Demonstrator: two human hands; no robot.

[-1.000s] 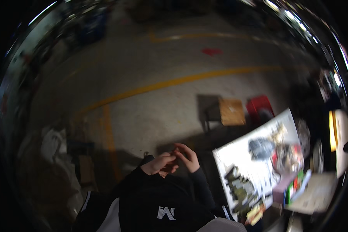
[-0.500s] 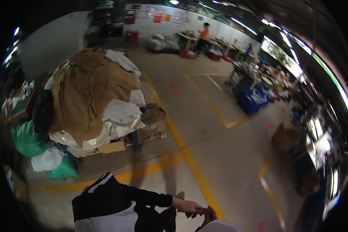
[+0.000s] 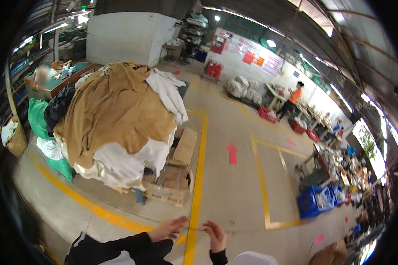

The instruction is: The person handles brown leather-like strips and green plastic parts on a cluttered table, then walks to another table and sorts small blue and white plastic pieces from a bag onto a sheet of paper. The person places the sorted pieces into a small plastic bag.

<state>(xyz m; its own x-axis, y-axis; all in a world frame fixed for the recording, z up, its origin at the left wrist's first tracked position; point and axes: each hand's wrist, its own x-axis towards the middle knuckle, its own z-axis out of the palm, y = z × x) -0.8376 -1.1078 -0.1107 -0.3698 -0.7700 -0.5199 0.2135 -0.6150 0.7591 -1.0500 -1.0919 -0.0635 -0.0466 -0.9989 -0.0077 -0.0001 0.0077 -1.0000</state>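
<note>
1. A thin thread [image 3: 193, 229] runs taut between the two hands, low in the view, above the concrete floor [image 3: 225, 190].
2. The left hand [image 3: 168, 229] is stretched forward with its fingers held together, fingertips closed on the thread's left end.
3. The right hand [image 3: 216, 235] is raised with curled fingers, pinching the thread's right end.
4. Both forearms wear black sleeves [image 3: 119, 247] with a white stripe.
5. A yellow floor line [image 3: 198, 176] runs away from just under the hands.
6. Ahead on the left, a wooden pallet [image 3: 166, 192] bears a tall heap of tan and white fabric [image 3: 119, 119], with flattened cardboard [image 3: 183, 148] leaning on it.
7. Green and black sacks [image 3: 44, 119] lie left of the heap.
8. A red floor arrow [image 3: 232, 153] marks the aisle; blue crates [image 3: 316, 201] stand to the right.
9. Far off, a person in an orange top [image 3: 295, 97] stands at a bench.
</note>
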